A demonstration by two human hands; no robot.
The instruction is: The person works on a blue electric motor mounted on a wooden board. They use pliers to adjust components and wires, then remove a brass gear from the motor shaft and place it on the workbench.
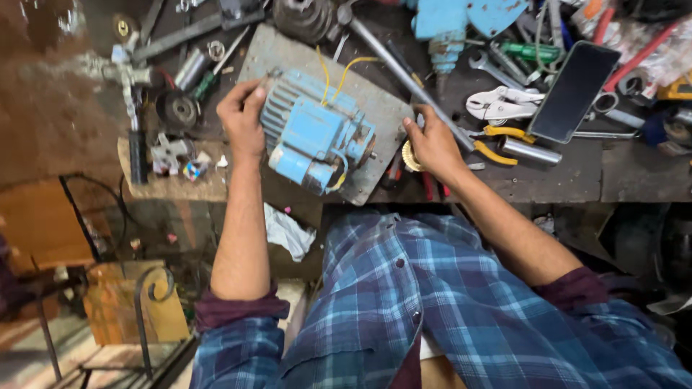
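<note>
Motor (313, 137): a blue electric motor with a ribbed body lies on a grey plate (375, 101) at the near edge of the surface (577, 176). Two yellow wires (339, 72) rise from its top, and its shaft end points toward the right hand.
Left hand (241, 119): pressed against the motor's ribbed end, fingers curled over its top edge, its grip closed on the housing.
Right hand (432, 144): rests at the plate's right edge, just beside the motor's shaft end. Fingers are bent around a small tool's tip; a brass-coloured toothed disc (411, 157) shows under the palm. Whether this grip is fully closed cannot be told.
Bar (404, 75): a long steel bar runs slantwise from the top of the view down past the right hand's fingers, crossing the plate's far corner.
Right of the hand: yellow-handled pliers (501, 144), a short metal cylinder (530, 151), white-handled pliers (501, 102), and a dark phone (573, 90) lying slantwise, all close together.
Far side: spanners, a green screwdriver (533, 50) and a blue machine part (461, 18) crowd the surface behind the plate.
Left of the motor: a dark pulley (178, 109), a valve fitting (122, 72) and small metal scraps (173, 155).
Below: a white rag (288, 230) hangs under the surface edge, beside the person's plaid shirt (432, 310).
</note>
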